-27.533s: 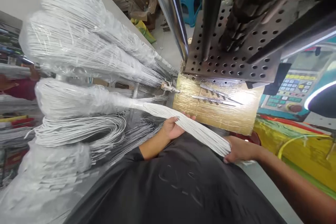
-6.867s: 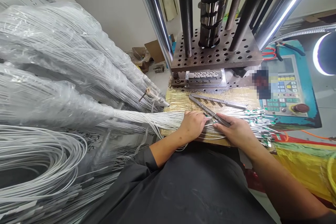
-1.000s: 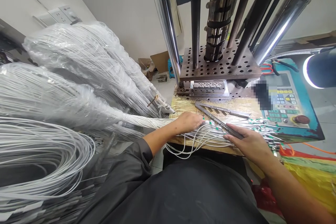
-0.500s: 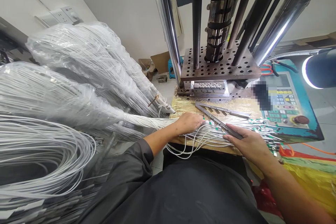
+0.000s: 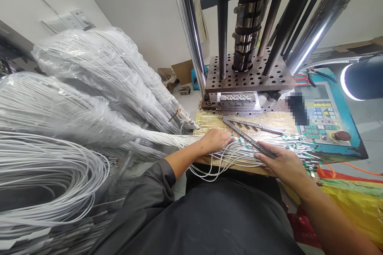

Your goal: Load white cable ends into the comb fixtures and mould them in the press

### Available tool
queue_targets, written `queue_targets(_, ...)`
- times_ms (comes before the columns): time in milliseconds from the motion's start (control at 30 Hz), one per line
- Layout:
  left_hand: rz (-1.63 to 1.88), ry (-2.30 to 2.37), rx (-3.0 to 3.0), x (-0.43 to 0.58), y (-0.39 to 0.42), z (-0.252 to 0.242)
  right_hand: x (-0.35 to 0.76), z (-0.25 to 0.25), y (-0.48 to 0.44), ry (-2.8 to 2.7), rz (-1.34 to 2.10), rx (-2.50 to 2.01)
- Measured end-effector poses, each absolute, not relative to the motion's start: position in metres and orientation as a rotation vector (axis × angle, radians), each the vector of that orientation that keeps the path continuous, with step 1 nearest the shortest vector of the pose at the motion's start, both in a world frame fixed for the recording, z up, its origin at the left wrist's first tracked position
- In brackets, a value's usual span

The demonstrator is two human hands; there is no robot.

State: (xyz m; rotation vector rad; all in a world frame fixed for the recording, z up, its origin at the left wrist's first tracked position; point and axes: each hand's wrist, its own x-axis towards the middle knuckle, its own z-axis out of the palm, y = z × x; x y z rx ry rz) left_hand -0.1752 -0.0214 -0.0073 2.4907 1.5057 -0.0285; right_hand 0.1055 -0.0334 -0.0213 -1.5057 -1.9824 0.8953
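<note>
My left hand [image 5: 218, 140] is closed, its fingertips pinched on a white cable close to a green-tipped end beside the metal fixture. The hinged metal fixture [image 5: 243, 135] lies spread in a V, its joint pointing left. My right hand [image 5: 279, 159] grips the near arm of the fixture, thumb on the near side. Several green connector ends [image 5: 247, 146] sit along that arm, with their white cables [image 5: 221, 163] curving down and left. Under both hands runs a thick bundle of white cables [image 5: 170, 138], its green and metal ends [image 5: 305, 151] spread out at the right.
Behind the hands stands a press [image 5: 251, 77] with steel columns and a lower mold [image 5: 237, 101]. A teal control panel [image 5: 326, 115] and a ring lamp [image 5: 359, 79] are at the right. Plastic-wrapped cable bundles [image 5: 98, 67] and a coiled cable stack [image 5: 74, 183] fill the left.
The view has shifted very slightly. Both hands and the fixture stay in the same place.
</note>
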Motion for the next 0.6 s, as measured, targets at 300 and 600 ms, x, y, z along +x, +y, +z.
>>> queue_targets(300,-0.005,1.533,2.491,-0.1718,-0.0202,-0.0066,0.1060,-0.0188,-0.0360,-1.988,0.876,-1.487)
queue_targets(600,0.350,1.711,2.210,-0.1660,-0.0225,-0.0011,0.1090,-0.0212,-0.0339,-2.020,0.824,-1.523)
